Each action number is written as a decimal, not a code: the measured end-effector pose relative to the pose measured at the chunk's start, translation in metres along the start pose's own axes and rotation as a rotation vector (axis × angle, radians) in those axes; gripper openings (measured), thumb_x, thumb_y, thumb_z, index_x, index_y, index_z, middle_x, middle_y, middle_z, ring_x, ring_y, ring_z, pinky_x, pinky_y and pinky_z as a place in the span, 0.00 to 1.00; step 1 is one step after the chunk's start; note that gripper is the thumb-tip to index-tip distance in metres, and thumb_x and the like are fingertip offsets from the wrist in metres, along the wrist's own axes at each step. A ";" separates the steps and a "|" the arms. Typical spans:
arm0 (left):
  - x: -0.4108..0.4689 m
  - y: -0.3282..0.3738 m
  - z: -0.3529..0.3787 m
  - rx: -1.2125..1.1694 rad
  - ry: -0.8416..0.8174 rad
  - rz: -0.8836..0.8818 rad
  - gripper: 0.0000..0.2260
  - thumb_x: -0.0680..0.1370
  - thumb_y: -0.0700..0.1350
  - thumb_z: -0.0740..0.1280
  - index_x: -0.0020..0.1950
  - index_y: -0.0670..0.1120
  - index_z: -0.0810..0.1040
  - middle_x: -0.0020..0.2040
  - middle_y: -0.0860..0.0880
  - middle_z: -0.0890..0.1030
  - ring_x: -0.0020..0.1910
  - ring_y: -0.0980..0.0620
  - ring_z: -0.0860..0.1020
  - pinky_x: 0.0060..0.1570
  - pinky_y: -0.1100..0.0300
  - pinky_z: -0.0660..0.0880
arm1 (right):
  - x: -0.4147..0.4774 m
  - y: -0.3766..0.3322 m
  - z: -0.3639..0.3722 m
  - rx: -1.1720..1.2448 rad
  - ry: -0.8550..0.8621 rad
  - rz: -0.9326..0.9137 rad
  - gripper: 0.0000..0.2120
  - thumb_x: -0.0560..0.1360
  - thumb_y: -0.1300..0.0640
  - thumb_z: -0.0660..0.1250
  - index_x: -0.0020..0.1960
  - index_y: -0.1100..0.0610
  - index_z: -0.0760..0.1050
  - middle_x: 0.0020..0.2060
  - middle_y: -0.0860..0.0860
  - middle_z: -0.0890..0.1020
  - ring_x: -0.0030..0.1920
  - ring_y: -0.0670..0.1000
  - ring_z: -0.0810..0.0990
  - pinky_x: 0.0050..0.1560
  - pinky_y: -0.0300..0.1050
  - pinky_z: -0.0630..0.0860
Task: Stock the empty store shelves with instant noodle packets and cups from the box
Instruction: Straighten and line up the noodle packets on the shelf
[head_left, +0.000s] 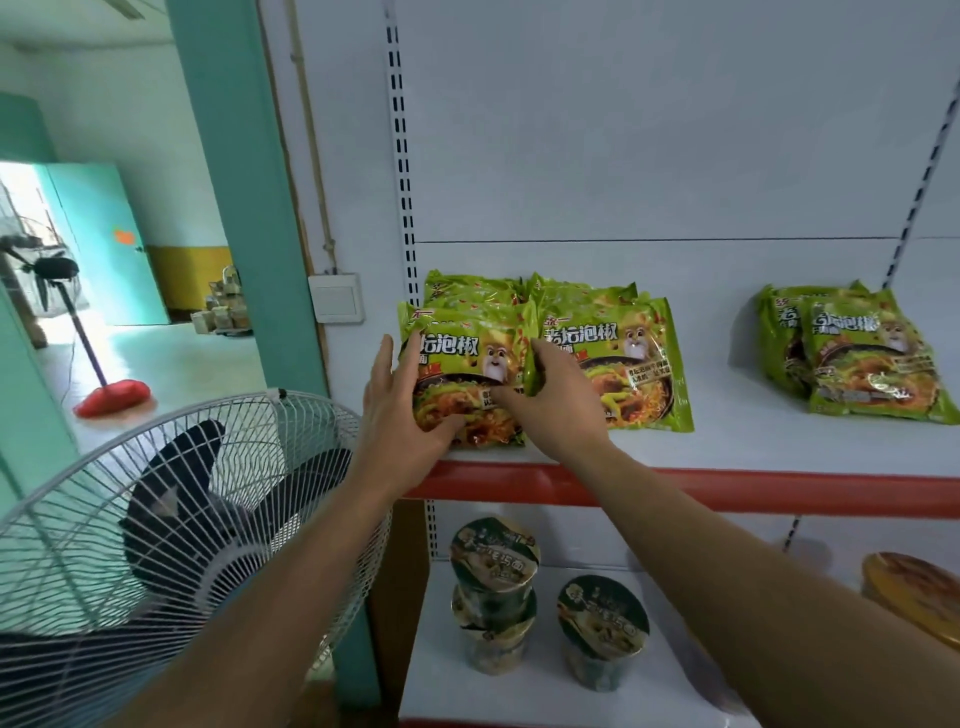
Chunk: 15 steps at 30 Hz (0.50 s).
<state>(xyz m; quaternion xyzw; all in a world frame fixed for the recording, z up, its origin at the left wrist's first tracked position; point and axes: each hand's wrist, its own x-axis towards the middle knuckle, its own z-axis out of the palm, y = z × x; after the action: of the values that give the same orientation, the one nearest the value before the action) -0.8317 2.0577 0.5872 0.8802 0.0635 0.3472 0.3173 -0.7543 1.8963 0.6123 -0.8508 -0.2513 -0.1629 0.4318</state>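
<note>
A green instant noodle packet (470, 364) lies at the left end of the white upper shelf (727, 441), on top of a stack. My left hand (400, 410) grips its left edge, thumb on the front. My right hand (550, 400) pinches the packet's right edge. A second stack of green packets (623, 364) lies just right of it, and a third stack (857, 358) sits further right. On the lower shelf (519, 696) two noodle cups (493, 587) stand stacked, with a single cup (602, 629) beside them.
A white pedestal fan (171, 525) stands close at the left, under my left forearm. A red strip (727, 488) edges the upper shelf. An orange-lidded bowl (914, 592) sits at the lower shelf's right. A teal pillar (244, 197) and a wall switch (336, 299) flank the shelving.
</note>
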 end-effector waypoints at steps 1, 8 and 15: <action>0.000 -0.001 0.001 -0.008 -0.027 -0.020 0.47 0.73 0.54 0.74 0.79 0.63 0.43 0.81 0.51 0.42 0.80 0.47 0.48 0.76 0.43 0.55 | 0.001 0.000 0.000 -0.020 0.005 -0.002 0.35 0.73 0.44 0.72 0.75 0.54 0.63 0.69 0.51 0.71 0.65 0.54 0.73 0.62 0.55 0.74; 0.007 -0.003 0.007 0.085 -0.093 -0.052 0.48 0.75 0.54 0.72 0.79 0.59 0.36 0.81 0.49 0.39 0.79 0.43 0.53 0.72 0.45 0.62 | 0.007 -0.002 0.003 -0.044 -0.029 0.024 0.35 0.73 0.44 0.71 0.74 0.54 0.63 0.67 0.53 0.73 0.62 0.55 0.75 0.58 0.53 0.75; 0.005 0.000 0.011 0.077 -0.058 -0.062 0.48 0.75 0.57 0.72 0.79 0.59 0.37 0.81 0.49 0.41 0.77 0.41 0.59 0.69 0.43 0.67 | 0.000 0.007 -0.003 0.075 -0.056 0.082 0.25 0.76 0.47 0.69 0.69 0.54 0.70 0.54 0.49 0.80 0.50 0.51 0.77 0.45 0.43 0.71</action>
<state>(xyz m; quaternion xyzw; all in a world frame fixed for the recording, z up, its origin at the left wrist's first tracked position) -0.8210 2.0537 0.5840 0.8991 0.0946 0.3088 0.2955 -0.7502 1.8902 0.6099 -0.8479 -0.2341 -0.1119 0.4624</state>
